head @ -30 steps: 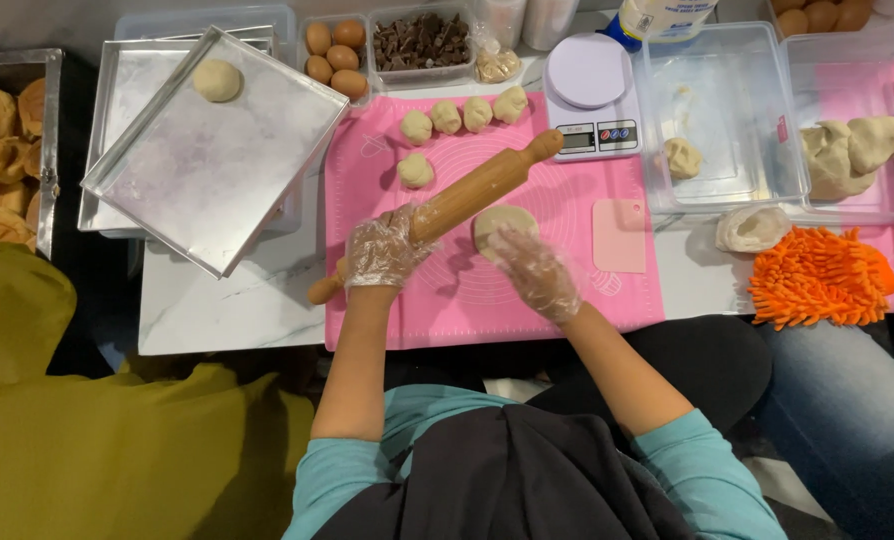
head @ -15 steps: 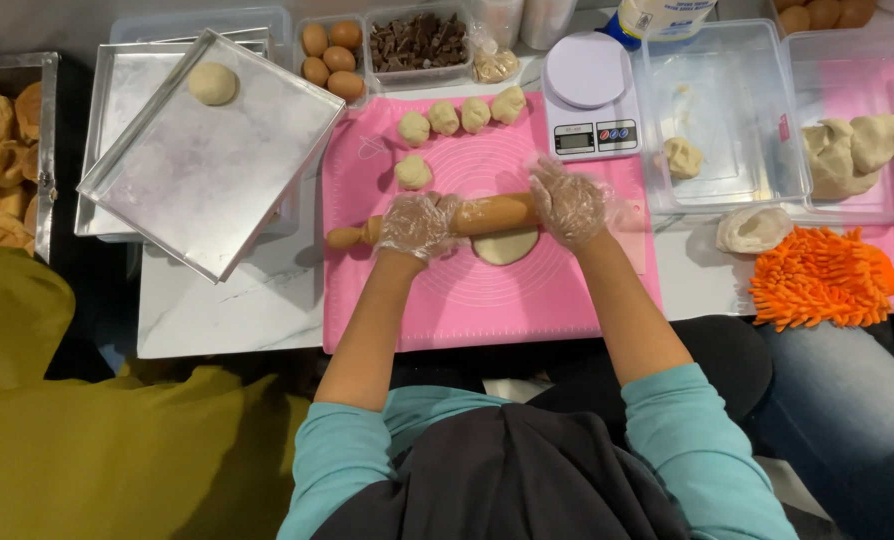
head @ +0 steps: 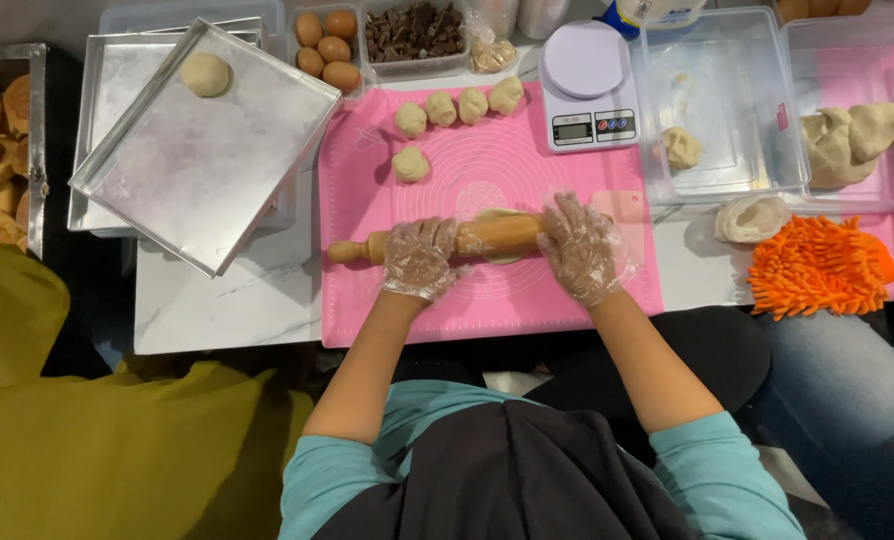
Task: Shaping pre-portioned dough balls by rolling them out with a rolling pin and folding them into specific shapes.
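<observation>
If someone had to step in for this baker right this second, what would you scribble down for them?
Left hand: gloved, pressing on the wooden rolling pin near its left handle.
Right hand: gloved, pressing on the pin's right end.
The pin lies across a partly flattened dough piece on the pink mat.
Done: four dough balls portioned on the mat, one ball on the metal tray.
Left: finish rolling this piece; the four balls are not yet rolled. More dough sits in the clear tubs to the right, by the scale.

Four eggs (head: 326, 47), five dough balls (head: 440, 108), two hands (head: 422, 260).
</observation>
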